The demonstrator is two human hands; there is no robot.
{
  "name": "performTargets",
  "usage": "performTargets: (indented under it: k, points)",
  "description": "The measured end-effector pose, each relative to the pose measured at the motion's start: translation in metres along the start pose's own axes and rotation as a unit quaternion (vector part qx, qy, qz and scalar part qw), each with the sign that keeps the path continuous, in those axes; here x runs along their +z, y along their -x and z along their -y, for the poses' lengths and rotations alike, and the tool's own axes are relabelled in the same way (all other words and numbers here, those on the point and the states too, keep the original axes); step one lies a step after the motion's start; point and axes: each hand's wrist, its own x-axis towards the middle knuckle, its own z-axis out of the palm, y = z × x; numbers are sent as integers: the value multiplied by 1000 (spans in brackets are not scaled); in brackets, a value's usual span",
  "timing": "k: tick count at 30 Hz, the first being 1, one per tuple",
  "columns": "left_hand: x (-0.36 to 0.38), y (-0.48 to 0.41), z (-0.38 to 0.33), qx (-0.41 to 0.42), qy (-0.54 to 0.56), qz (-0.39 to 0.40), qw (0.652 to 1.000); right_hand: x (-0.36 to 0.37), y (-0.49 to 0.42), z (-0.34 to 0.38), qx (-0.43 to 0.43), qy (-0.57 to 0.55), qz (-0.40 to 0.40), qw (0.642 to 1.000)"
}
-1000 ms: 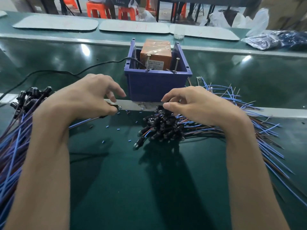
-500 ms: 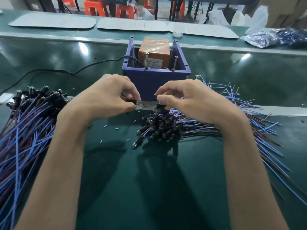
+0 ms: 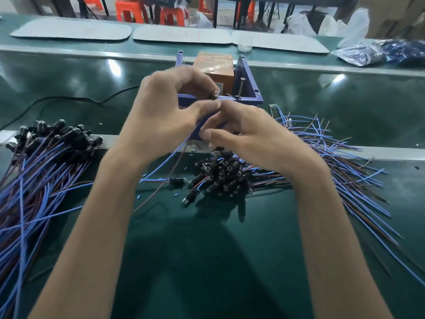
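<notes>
Head view: since half a second ago the left hand (image 3: 161,116) has risen, pinching a black-tipped lead (image 3: 215,95) before the blue bin (image 3: 249,88), the right hand (image 3: 253,137) pinching its wires, above the green bench (image 3: 207,249); orange stools (image 3: 128,10) stand behind.

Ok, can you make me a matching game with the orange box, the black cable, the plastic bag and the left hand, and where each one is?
1 orange box
2 black cable
3 plastic bag
4 left hand

A far right on the back bench
B pinching a wired part
C inside the blue bin
D on the green belt, left of the bin

Pairs: 1-C, 2-D, 3-A, 4-B
</notes>
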Motion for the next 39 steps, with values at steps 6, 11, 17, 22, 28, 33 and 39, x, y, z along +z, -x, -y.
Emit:
performTargets:
  k: [6,11,17,22,28,33,39]
  points:
    - [12,3,-18,11,73,-8,997,2,-4,-7,-29,-101,-82,991]
    - [15,3,-26,-19,118,-82,989,-4,-5,-8,-12,-134,-183,974]
    - [22,-4,-27,-328,308,80,889,-11,-2,1,-15,-209,-262,942]
    - [8,-7,-17,-324,522,-153,774,-18,4,11,-11,-334,-287,898]
    - [-3,-7,-8,-324,518,-312,727,-21,2,12,6,-427,-280,860]
    - [-4,-10,-6,-290,475,-304,773,-22,2,10,8,-476,-280,833]
    - [16,-5,-27,-248,341,-139,896,-21,4,7,57,-400,-295,866]
